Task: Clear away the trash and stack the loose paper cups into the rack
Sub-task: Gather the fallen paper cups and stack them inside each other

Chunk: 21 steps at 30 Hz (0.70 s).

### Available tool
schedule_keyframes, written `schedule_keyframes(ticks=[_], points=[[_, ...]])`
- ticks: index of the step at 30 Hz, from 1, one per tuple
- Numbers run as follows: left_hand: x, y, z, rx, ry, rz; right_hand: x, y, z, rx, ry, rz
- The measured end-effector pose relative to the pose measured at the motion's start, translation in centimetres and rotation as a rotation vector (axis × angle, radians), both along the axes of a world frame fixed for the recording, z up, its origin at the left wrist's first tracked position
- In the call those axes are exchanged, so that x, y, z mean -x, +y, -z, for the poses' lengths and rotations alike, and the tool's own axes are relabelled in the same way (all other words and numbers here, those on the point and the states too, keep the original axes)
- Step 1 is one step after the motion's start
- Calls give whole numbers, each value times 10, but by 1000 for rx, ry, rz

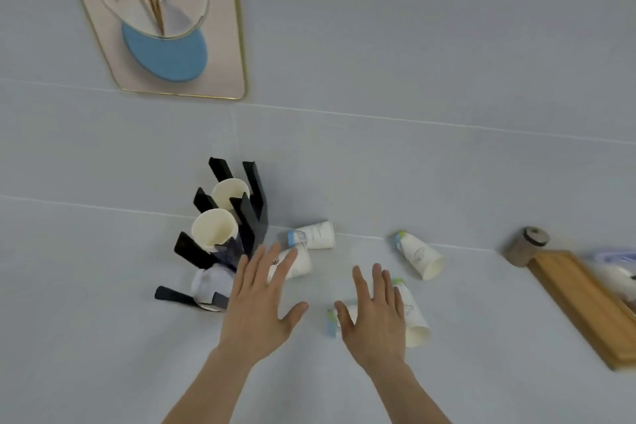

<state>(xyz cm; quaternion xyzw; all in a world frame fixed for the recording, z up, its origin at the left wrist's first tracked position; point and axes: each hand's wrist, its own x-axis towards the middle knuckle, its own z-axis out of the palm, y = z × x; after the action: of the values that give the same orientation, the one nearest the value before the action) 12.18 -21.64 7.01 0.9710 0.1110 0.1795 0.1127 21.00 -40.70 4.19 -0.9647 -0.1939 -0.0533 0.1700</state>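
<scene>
— Paper cups, white with a blue band at the base and faint line drawings on the side, lie tipped over on the pale grey table [103, 337]. One [312, 235] lies just right of the rack, another [420, 256] farther right, its mouth turned toward the camera.

— Can any writing be read on them?

— No. The prints are too faint and small; no brand or word is legible.

— And the rack?

— A black slotted cup rack [241, 217] stands left of centre. Two plain cream paper cups sit in it, mouths up: one higher [230, 193], one lower [214, 229]. Beneath them something crumpled, white and dark blue [220, 272], is lodged among the rack's arms; what it is I cannot tell.

— The hands?

— Both are spread wide, palms down, holding nothing. The left hand [260, 299] hovers over a fallen cup [292, 265] beside the rack. The right hand [373, 313] covers part of two more: one [414, 317] at its right edge, one [332, 322] showing only a blue base by the thumb.

— Anything else on the table?

— A wooden tray [581, 306] at the right edge, with a small grey-brown cylinder [526, 246] at its far corner. The tray's contents are blurred.
</scene>
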Motion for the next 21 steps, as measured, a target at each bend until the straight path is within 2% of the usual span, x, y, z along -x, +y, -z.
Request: schedule_keyframes(ticks=[10, 16, 21], points=[[-76, -79, 58, 128, 214, 147, -44, -70, 36, -83, 446, 144], [-92, -97, 89, 197, 395, 202, -49, -66, 55, -180, 509, 170], [-90, -106, 116, 311, 498, 169, -50, -55, 62, -293, 579, 146]])
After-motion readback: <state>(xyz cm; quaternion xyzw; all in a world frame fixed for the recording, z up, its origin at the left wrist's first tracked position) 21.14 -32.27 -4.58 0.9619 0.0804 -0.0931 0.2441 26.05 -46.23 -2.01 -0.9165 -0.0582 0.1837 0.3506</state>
